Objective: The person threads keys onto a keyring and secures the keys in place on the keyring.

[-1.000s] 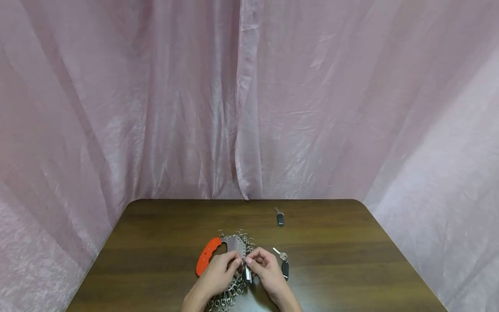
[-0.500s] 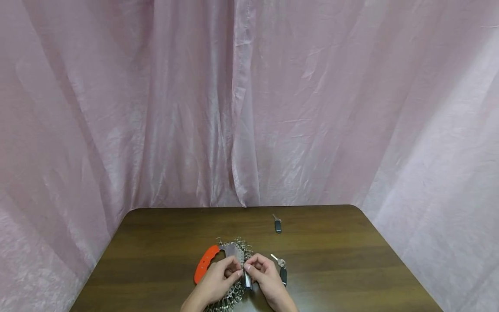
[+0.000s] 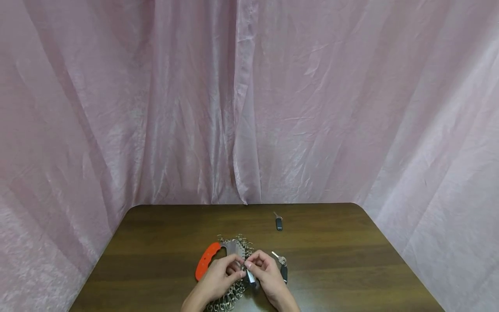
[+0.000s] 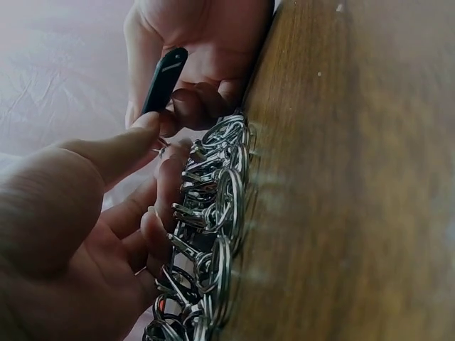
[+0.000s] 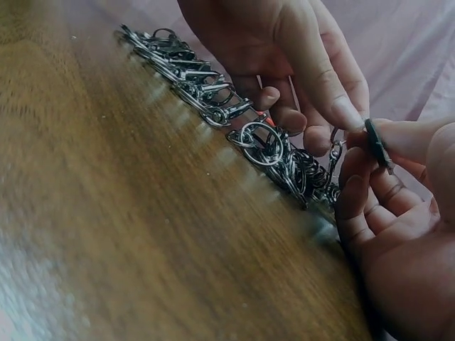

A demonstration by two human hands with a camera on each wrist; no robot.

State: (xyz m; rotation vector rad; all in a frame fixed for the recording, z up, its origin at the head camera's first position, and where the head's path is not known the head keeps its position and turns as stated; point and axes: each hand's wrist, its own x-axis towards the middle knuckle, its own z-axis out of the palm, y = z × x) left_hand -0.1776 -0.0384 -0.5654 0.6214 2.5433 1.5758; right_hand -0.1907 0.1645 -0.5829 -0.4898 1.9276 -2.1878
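Note:
A metal key holder with an orange handle (image 3: 205, 263) lies on the table, its flat plate (image 3: 233, 247) edged with several snap hooks and split rings (image 4: 226, 199). Over its right edge my hands meet fingertip to fingertip. My left hand (image 3: 219, 276) pinches a small snap hook (image 5: 334, 154) between thumb and forefinger. Between thumb and forefinger of my right hand (image 3: 268, 276) is the top end of a dark key tag (image 3: 251, 276) with a pale label. The tag also shows, standing tilted, in the left wrist view (image 4: 164, 80). Fingers hide where tag and hook meet.
To the right of my right hand lies a key with a dark tag (image 3: 284, 273). Farther back sits another key with a dark tag (image 3: 279, 223). The brown wooden table (image 3: 351, 247) ends at a pink curtain (image 3: 312, 108).
The key tag between my hands has tilted, its lower end swinging slightly right. My fingertips shift a little at the hook. The head view dipped and rose slightly.

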